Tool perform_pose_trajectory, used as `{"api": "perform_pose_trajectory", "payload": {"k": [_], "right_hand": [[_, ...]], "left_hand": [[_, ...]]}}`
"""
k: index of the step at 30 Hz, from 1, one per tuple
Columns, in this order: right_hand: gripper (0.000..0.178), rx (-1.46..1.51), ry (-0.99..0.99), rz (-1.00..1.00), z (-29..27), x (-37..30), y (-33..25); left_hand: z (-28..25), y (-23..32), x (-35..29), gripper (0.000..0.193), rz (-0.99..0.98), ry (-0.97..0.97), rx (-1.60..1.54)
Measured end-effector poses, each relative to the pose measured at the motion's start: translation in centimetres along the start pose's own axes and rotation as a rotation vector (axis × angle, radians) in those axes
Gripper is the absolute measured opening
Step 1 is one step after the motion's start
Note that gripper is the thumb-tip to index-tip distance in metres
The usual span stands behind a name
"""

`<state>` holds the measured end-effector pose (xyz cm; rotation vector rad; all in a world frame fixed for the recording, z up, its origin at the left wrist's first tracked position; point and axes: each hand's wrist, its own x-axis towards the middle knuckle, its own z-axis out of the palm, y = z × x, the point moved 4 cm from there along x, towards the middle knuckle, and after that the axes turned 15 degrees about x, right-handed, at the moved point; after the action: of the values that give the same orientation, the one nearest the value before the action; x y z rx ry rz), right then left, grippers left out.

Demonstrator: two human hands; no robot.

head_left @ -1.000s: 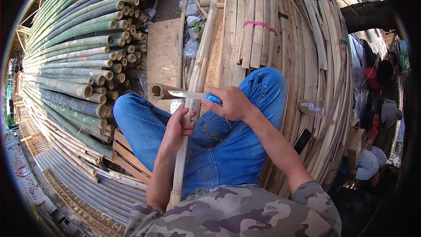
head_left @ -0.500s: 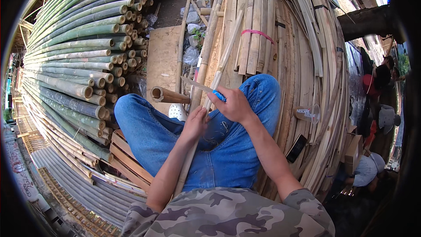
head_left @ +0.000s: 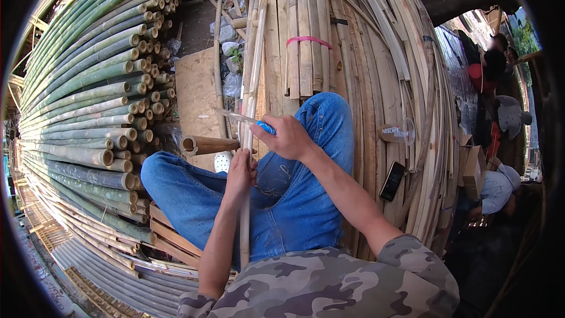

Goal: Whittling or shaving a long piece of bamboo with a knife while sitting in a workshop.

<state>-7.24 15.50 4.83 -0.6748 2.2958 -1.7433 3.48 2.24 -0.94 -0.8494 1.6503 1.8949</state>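
The fingers of the right hand (head_left: 288,138) are wrapped around the blue handle of a knife (head_left: 238,117), whose blade is pointed left across a pale bamboo strip (head_left: 245,229); whether the strip is touched by the edge is hard to tell through the blur. The strip is grasped just nearer by the curled fingers of the left hand (head_left: 240,172), and is held lengthwise over the lap, between the bent knees in blue jeans (head_left: 182,185). To the left, green bamboo poles (head_left: 76,115) are stacked; to the right, a phone (head_left: 392,181) is laid on split slats (head_left: 368,141).
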Motion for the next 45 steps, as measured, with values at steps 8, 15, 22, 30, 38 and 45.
{"api": "perform_pose_trajectory", "payload": {"k": [8, 15, 22, 30, 38, 45], "right_hand": [[0.046, -0.009, -0.008, 0.028, 0.1, -0.6, -0.1], [0.045, -0.034, -0.021, 0.047, 0.3, -0.5, 0.2], [0.046, 0.044, 0.149, 0.064, -3.3, 0.8, -1.3], [0.087, -0.664, 0.508, 0.572, -12.5, 6.6, 4.5], [0.117, -0.485, 0.313, 0.593, -14.2, 9.0, 7.6], [0.12, -0.506, 0.236, 0.652, -14.9, 9.7, 7.3]], "left_hand": [[0.6, 0.3, -0.7, 0.021, 0.099, -0.054, 0.046], [0.5, -0.7, 1.1, 0.021, 0.059, -0.113, 0.032], [0.7, 0.1, 0.7, 0.02, 0.015, -0.11, 0.068], [0.6, -0.1, 0.6, 0.026, 0.042, -0.103, 0.055], [1.0, 1.4, 0.0, 0.025, 0.065, -0.094, 0.026], [1.7, 2.6, -1.1, 0.019, 0.089, -0.087, -0.062]]}}
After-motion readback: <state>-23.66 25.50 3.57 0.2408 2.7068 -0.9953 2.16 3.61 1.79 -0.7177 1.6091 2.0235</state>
